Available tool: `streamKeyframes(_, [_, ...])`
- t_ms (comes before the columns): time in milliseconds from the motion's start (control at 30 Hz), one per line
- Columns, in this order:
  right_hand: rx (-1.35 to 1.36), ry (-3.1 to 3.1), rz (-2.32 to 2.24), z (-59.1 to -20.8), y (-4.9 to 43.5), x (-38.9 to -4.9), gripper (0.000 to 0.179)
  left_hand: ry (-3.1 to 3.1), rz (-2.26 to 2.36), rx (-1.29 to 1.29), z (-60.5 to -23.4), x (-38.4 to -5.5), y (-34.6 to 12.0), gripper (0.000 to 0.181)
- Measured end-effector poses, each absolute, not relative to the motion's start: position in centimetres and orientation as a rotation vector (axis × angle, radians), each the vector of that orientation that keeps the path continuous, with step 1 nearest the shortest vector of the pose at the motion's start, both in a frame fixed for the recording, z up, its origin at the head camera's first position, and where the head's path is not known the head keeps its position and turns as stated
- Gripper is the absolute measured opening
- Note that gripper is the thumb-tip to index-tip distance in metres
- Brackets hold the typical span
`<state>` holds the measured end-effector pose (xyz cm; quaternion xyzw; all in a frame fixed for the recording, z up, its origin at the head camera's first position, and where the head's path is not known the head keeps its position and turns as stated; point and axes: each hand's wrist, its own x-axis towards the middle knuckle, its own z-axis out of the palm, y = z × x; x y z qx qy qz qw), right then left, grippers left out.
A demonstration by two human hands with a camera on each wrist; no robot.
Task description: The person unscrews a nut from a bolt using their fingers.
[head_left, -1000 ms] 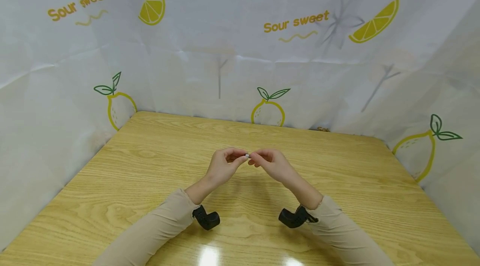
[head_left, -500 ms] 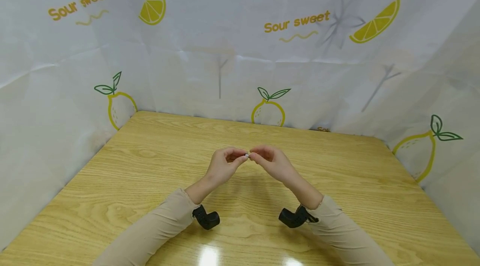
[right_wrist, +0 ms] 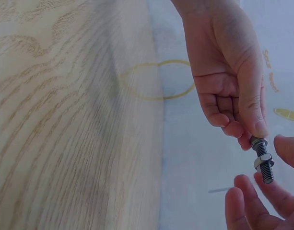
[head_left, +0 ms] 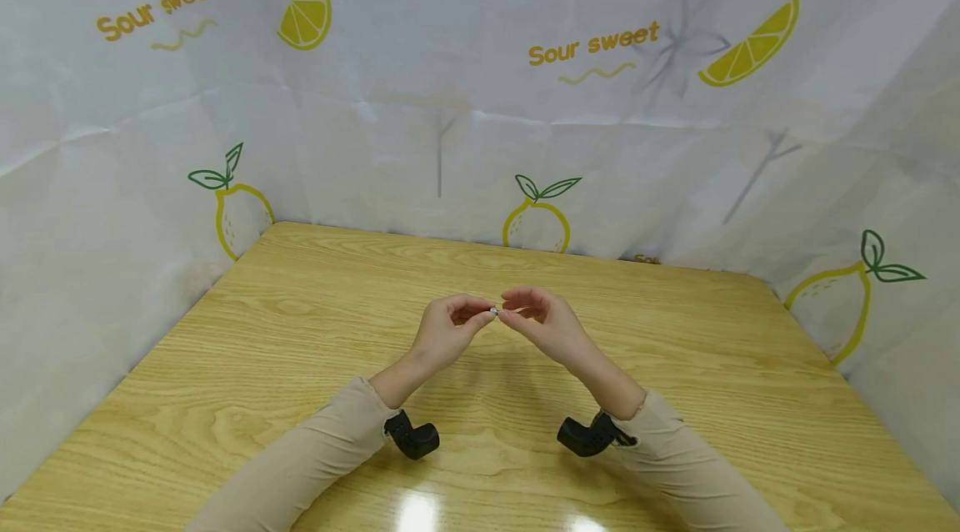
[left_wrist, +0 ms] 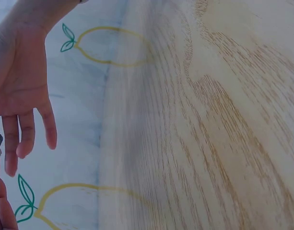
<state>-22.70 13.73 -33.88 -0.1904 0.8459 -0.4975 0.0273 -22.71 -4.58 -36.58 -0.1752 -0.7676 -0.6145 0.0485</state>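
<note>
White cloth backdrop printed with lemons and orange lettering hangs behind a yellow-brown wood-grain tabletop. Head view: the left hand and right hand, in beige sleeves, are above the tabletop, with a small silver metal bolt between them. Left wrist view: the bolt shows at the left edge, and the right hand's fingers hang mostly straight and parted near it. Right wrist view: the left thumb and fingers pinch one end of the bolt — a silver hex nut sits partway along its thread — while the right fingers spread loosely near the threaded tip, gripping nothing.
</note>
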Motion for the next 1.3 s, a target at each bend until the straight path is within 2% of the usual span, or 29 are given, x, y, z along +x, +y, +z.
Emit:
streamKeyframes(167, [-0.593, 2.589, -1.493, -33.98, 13.67, -22.68, 0.035, -2.335, -1.850, -0.555, -36.60, -22.65, -4.65, 0.017])
streamKeyframes(400, [-0.639, 2.650, -1.527, -34.13, 13.63, -22.64, 0.024, -2.341, -1.845, -0.519, -36.58, -22.61, -4.66, 0.016])
streamKeyframes(733, [-0.582, 2.583, -1.515, -34.14, 13.59, -22.65, 0.035, -2.338, -1.854, -0.533, -36.63, -22.66, -4.56, 0.016])
streamKeyframes(967, [-0.624, 2.622, -1.525, -34.05, 13.60, -22.44, 0.024, -2.336, -1.866, -0.518, -36.76, -22.75, -4.58, 0.016])
streamKeyframes(1300, [-0.588, 2.583, -1.488, -34.12, 13.57, -22.61, 0.035, -2.340, -1.851, -0.525, -36.72, -22.69, -4.58, 0.016])
